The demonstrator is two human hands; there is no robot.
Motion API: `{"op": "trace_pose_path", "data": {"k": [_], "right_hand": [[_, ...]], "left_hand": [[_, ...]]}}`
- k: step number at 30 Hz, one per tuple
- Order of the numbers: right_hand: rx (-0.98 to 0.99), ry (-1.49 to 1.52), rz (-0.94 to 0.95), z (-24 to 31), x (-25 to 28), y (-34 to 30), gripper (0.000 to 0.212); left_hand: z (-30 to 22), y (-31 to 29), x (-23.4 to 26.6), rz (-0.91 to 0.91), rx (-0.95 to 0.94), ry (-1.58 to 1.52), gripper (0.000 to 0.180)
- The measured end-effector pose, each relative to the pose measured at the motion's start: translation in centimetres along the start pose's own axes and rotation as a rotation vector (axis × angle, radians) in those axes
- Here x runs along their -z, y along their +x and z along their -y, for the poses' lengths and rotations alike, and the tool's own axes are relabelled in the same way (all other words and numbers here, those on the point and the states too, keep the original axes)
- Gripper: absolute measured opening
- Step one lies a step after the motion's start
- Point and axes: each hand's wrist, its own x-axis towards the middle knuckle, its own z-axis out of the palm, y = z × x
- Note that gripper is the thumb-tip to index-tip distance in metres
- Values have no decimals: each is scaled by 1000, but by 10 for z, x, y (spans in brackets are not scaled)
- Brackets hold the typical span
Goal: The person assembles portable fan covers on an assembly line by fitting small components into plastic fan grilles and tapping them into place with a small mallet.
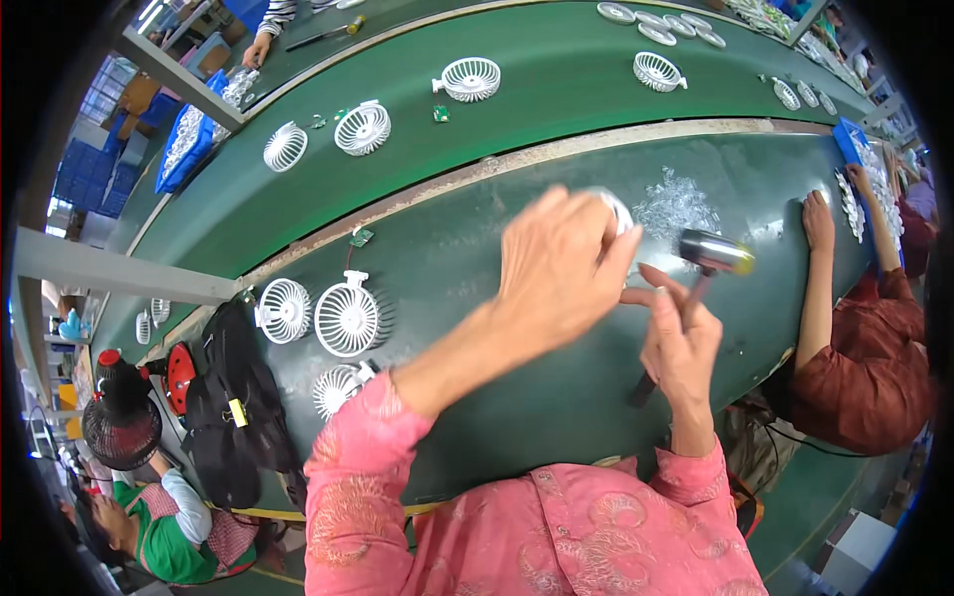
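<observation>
My left hand is closed on a white rounded plastic part, mostly hidden behind the fingers. In my right hand is a hammer with a shiny metal head and a yellowish tip; its dark handle runs down past the palm. The right thumb and forefinger point toward my left hand. Just beyond both hands lies a loose pile of small clear plastic pieces. Left of my left forearm are white fan heads with slatted grilles, one wired to a small green circuit board.
Beyond the bench's raised edge, a green conveyor belt carries several white fan housings. A blue tray stands far left. At right a co-worker's arm rests on the bench. A black bag lies at the left edge.
</observation>
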Motion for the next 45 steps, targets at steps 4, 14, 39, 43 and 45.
{"op": "trace_pose_path", "data": {"k": [4,14,39,43,45], "right_hand": [[-13,-162,202,0,-12,-12,35],[-289,57,289,-1,-16,-25,32],[-354,-151,562,-7,-23,-67,16],[-341,-8,581,0,-19,-71,21],[-329,-41,573,-2,-17,-74,22]], "left_hand": [[-10,-54,14,333,447,-582,23],[6,-146,54,-25,768,-886,35],[-13,-175,26,-75,842,-1132,32],[-21,-167,33,-53,910,-1221,31],[-20,-166,36,-15,914,-1308,32]]}}
